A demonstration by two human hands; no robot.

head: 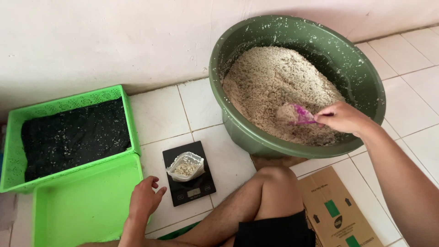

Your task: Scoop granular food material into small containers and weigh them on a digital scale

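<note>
My right hand (344,118) grips a small pink scoop (299,114) heaped with pale grainy material, inside a large green basin (366,77) tilted toward me. The basin is filled with the same beige crumbly mix (274,87). My left hand (144,199) rests with loose fingers on the floor tile, holding nothing, just left of a black kitchen scale (197,188). On the scale stands an open clear plastic bag (185,167) with a little of the mix in it.
A green perforated basket (68,103) lined with dark cloth sits at left, its green lid (87,201) lying in front. My bent knee (270,192) is at centre bottom. A cardboard box (336,210) lies flat at lower right. A pale wall runs behind.
</note>
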